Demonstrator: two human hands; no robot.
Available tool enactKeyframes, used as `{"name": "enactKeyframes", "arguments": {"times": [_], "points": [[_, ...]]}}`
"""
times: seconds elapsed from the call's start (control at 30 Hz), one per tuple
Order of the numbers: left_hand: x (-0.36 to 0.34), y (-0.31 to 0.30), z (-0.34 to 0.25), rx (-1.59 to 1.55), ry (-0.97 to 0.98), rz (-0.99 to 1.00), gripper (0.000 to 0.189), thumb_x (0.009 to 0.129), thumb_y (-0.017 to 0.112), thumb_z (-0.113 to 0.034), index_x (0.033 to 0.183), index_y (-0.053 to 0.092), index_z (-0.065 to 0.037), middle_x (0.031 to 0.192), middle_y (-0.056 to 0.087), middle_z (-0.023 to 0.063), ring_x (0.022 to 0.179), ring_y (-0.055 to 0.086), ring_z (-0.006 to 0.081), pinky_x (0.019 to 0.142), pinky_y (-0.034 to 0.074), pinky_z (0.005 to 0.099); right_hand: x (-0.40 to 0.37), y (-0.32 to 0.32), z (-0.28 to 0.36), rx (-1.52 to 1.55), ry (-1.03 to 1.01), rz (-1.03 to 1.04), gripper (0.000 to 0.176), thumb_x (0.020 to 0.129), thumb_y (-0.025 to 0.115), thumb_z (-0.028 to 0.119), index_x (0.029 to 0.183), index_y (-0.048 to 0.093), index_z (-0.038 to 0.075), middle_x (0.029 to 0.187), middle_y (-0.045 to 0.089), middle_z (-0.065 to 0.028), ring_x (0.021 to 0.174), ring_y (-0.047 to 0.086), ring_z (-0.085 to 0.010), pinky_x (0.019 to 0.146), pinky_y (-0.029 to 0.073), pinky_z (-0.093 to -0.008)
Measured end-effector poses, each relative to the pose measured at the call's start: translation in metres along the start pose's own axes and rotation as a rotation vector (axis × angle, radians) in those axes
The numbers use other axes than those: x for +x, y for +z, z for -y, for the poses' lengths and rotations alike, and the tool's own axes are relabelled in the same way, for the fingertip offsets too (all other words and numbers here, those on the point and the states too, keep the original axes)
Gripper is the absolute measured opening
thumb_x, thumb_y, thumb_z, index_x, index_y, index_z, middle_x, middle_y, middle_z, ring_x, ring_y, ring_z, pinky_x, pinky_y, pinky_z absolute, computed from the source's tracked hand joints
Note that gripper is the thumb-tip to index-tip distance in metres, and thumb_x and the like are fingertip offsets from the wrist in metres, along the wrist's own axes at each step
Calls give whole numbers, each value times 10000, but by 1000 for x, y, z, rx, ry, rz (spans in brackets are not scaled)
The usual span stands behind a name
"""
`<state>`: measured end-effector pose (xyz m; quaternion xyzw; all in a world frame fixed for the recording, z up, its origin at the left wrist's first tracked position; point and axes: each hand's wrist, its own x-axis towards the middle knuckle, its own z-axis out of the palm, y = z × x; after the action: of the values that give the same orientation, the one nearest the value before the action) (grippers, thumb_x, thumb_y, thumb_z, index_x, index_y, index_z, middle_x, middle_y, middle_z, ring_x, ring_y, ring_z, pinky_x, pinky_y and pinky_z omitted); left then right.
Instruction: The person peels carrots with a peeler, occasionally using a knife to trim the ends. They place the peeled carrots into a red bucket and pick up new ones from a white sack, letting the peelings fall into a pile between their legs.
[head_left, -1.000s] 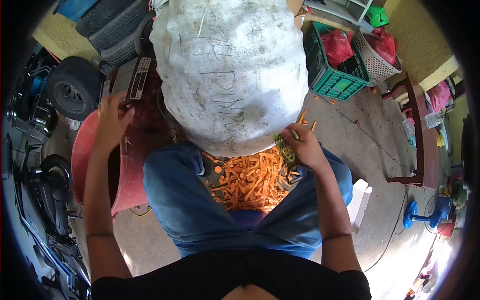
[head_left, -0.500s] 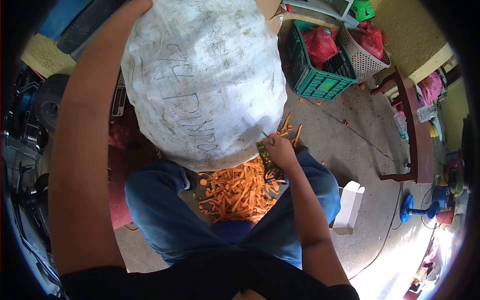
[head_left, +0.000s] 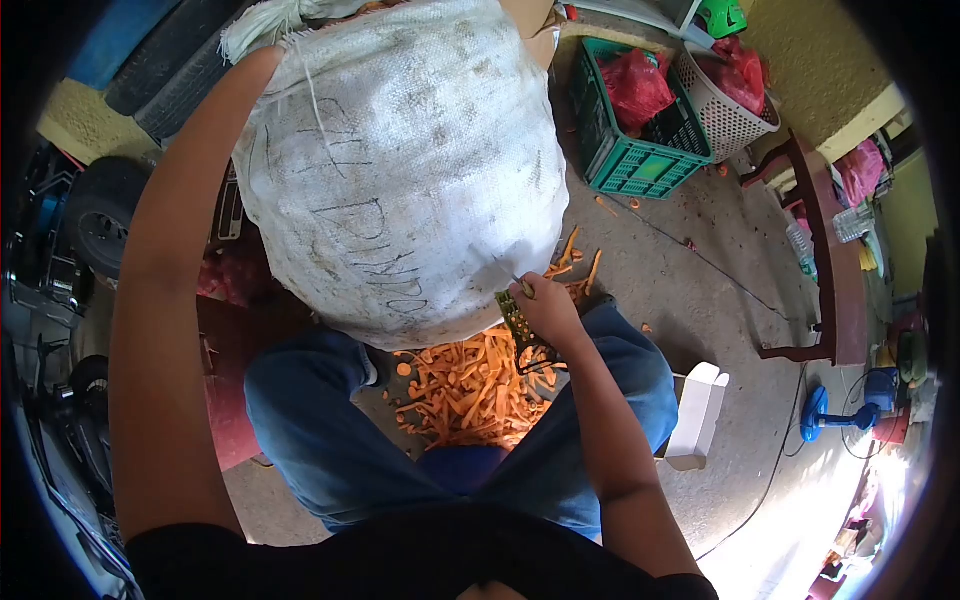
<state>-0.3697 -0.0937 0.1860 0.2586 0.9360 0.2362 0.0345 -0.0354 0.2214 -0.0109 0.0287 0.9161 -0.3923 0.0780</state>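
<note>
A large white woven sack [head_left: 420, 170] with handwriting on it fills the upper middle. My left arm reaches up its left side; my left hand [head_left: 268, 62] is at the sack's upper left edge, its fingers hidden. My right hand [head_left: 545, 308] is closed around a knife [head_left: 508, 273], whose blade points up-left against or just over the sack's lower right; contact is unclear. A green patterned strip with a dark frame [head_left: 517, 325] hangs at the same hand. Orange peeled strips and pieces [head_left: 475, 390] lie heaped between my knees, below the sack.
At the upper right stand a green crate [head_left: 650, 165] and a white basket [head_left: 725, 110], both with red bags. An open white box [head_left: 698, 415] lies right of my knee. Further right are a dark red wooden frame [head_left: 850, 270] and a blue fan [head_left: 815, 412]. Tyres [head_left: 105, 225] stand at left.
The sack has tilted and shifted slightly down-left, so its gathered top now shows. My left hand has moved left and down with it. My right hand and the knife have moved slightly left.
</note>
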Motion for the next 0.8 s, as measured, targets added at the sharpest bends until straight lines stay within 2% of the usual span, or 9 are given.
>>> {"name": "enactKeyframes", "arguments": {"times": [0.27,0.47,0.53,0.57,0.63,0.7,0.77,0.8], "points": [[0,9,2,-95,63,-8,332,774,518,-247,1038,473,-51,951,514,91,928,481,213,815,379,299,1,2,1,-26,18,-13,271,777,490,285,793,518,16,667,548,-192,674,531,-358,607,418,-415],[-2,-16,17,-170,225,-102,364,768,532,-266,1060,466,-58,968,509,92,949,476,217,832,379,302,1,0,-3,-18,-4,-49,278,777,491,284,774,517,8,649,541,-196,655,530,-354,597,412,-412],[-14,-52,19,934,-58,-401,340,760,527,-317,981,525,-59,849,546,63,733,526,159,685,431,287,-1,-3,-4,-20,6,-48,280,776,493,285,771,517,6,646,538,-198,654,530,-354,598,409,-411],[-25,-67,14,938,-64,-403,340,760,527,-317,981,525,-59,849,546,63,733,526,159,685,431,287,-1,-4,-4,-22,16,-51,282,776,494,285,767,516,4,643,536,-201,653,529,-354,600,407,-410],[-78,-84,-18,99,-442,-287,428,766,495,-392,1015,500,-44,834,551,58,688,536,133,634,454,270,-3,-6,-4,-10,4,-54,285,776,493,287,776,518,3,642,534,-203,654,528,-356,603,405,-411],[-138,-44,-87,-719,-229,-472,459,784,457,-396,1042,465,-16,841,540,74,663,526,114,606,457,262,-5,-6,-3,5,-3,-58,289,776,491,290,785,520,2,642,532,-205,655,526,-358,606,404,-411],[-188,-18,-124,-1239,-131,-264,452,782,447,-349,1063,433,5,880,525,94,672,528,162,617,472,292,-5,-5,-4,29,-9,-81,294,782,482,290,808,524,0,643,529,-210,664,524,-363,606,399,-414],[-212,1,-138,-1365,-107,-119,444,777,444,-328,1064,426,10,890,516,101,694,530,186,633,483,325,-5,-5,-2,51,-12,-87,302,790,473,292,805,525,-5,636,523,-210,654,520,-359,598,399,-391]]}}
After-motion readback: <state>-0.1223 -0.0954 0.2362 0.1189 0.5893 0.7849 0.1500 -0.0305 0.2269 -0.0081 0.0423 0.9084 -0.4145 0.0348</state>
